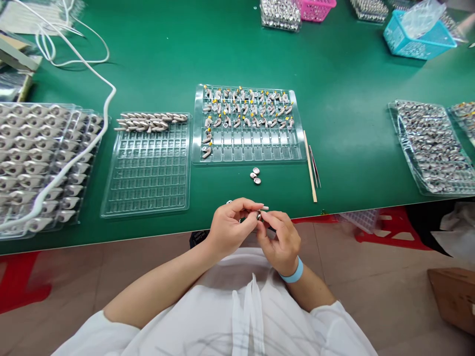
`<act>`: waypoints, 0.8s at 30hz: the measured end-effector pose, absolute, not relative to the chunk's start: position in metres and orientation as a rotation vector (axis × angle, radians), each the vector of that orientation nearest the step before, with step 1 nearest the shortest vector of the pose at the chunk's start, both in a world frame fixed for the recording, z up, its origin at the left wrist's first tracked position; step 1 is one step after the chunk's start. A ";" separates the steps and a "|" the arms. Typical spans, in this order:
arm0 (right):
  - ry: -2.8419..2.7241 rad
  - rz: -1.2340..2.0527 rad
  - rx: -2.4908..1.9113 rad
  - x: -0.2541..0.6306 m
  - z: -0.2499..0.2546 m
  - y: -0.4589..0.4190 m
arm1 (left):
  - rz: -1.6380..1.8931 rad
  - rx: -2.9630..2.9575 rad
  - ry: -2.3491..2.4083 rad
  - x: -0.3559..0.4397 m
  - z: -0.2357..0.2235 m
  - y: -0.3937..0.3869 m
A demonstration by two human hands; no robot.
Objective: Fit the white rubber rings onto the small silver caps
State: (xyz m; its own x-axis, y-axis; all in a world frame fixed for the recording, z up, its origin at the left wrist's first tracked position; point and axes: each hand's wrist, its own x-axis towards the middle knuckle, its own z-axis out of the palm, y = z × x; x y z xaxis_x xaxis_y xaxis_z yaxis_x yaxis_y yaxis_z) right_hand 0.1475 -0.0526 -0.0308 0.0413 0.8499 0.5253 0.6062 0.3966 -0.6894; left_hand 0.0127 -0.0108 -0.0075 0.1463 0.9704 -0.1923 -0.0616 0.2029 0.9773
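Note:
Just over the table's front edge, my left hand (232, 225) and my right hand (280, 242) meet, both with fingers pinched on one small silvery part (259, 216). The fingers cover most of it, so its full shape is hidden. Ahead of the hands, three small oval metallic pieces (255, 175) lie loose on the green table. Another small piece (229, 201) shows partly behind my left hand. Farther up, a clear compartment tray (260, 154) holds rows of small curved grey parts with yellow bits (245, 108); its lower rows are mostly unfilled.
Right of that tray lie a wooden stick (310, 168) and tweezers (315, 167). On the left, another clear tray (144, 183) has grey parts at its top, beside stacked filled trays (33, 148) crossed by a white cable (107, 106). Filled trays (432, 148) and a blue basket (419, 47) stand right.

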 end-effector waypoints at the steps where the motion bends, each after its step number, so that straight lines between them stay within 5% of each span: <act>1: -1.651 0.315 -1.295 0.147 -0.030 -0.053 | 0.996 1.062 1.146 0.013 -0.007 -0.011; 13: -1.128 1.027 -1.396 0.153 -0.022 -0.046 | 0.870 1.092 1.107 0.006 0.001 -0.004; 24: -1.054 1.122 -1.372 0.154 -0.019 -0.042 | 0.823 0.994 1.152 0.007 0.002 -0.004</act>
